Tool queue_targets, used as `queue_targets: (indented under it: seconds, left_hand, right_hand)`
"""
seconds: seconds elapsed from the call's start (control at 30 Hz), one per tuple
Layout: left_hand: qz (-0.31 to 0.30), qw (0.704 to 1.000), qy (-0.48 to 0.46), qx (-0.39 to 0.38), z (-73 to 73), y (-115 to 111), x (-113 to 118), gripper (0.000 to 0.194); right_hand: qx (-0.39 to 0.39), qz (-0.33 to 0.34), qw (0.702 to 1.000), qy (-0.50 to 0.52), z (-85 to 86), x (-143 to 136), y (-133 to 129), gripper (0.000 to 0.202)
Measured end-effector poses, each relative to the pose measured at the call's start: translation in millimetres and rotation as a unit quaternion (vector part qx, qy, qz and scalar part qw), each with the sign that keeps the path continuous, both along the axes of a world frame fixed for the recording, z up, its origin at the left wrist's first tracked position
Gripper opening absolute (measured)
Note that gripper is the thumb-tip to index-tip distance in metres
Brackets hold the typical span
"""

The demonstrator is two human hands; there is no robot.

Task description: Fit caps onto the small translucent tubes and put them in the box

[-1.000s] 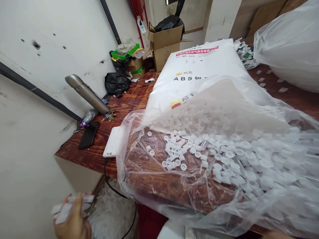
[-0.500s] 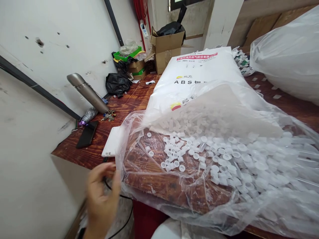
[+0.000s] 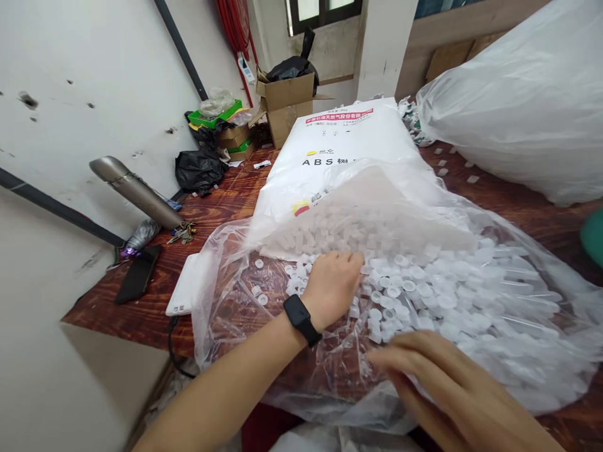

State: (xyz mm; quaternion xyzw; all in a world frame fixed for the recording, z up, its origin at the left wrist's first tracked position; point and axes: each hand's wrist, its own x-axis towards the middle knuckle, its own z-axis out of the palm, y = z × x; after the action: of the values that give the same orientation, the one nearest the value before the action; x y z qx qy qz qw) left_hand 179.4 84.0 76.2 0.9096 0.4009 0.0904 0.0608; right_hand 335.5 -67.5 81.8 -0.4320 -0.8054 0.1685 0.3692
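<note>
My left hand [image 3: 335, 284], with a black smartwatch [image 3: 301, 319] on its wrist, reaches in among small white plastic caps [image 3: 409, 287]. Its fingers curl down over the pile, and the palm side is hidden, so what they hold does not show. Nearer the front, my right hand [image 3: 436, 367] hovers at the pile's edge. Slightly blurred, it has its fingers stretched out and shows nothing in them. The caps lie in a wide, clear plastic bag [image 3: 211, 276] spread over the wooden table. Clear tube-like pieces [image 3: 522, 276] lie at the pile's right.
Behind the pile lies a white printed sack [image 3: 339, 138]. A big white plastic bag [image 3: 513, 113] bulges at the right. On the left are a white flat box [image 3: 183, 285], a phone [image 3: 138, 276], keys [image 3: 183, 232] and a steel flask [image 3: 136, 191]. A cardboard box [image 3: 287, 103] stands behind.
My left hand has moved from the table's left front edge into the caps. My right hand has come into view. The camera's view has shifted to the right.
</note>
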Motion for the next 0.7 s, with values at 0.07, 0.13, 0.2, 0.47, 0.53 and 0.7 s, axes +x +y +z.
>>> queue_targets:
  seconds: [0.07, 0.13, 0.2, 0.47, 0.53, 0.7]
  left_hand:
    - [0.001, 1.0, 0.011, -0.002, -1.3, 3, 2, 0.02]
    - [0.0, 1.0, 0.014, -0.008, -0.9, 3, 0, 0.027]
    - [0.001, 1.0, 0.007, -0.016, -0.1, 3, -6, 0.032]
    - [0.052, 0.98, -0.171, -0.088, 13.3, -27, -49, 0.029]
    - [0.083, 0.948, -0.257, -0.167, 18.6, -42, -61, 0.028]
    - [0.166, 0.871, -0.314, -0.339, 20.1, -78, -85, 0.031]
  right_hand:
    - [0.043, -0.018, 0.991, -0.127, -15.0, 1, 19, 0.032]
    - [0.062, -0.011, 0.979, -0.193, -30.2, 0, 31, 0.033]
    - [0.064, 0.01, 0.975, -0.213, -42.1, 0, 36, 0.034]
    - [0.044, 0.055, 0.977, -0.202, -42.6, 10, 42, 0.044]
    - [0.028, 0.049, 0.981, -0.184, -40.2, 9, 43, 0.04]
    - [-0.049, 0.059, 0.985, -0.156, -43.2, 5, 37, 0.032]
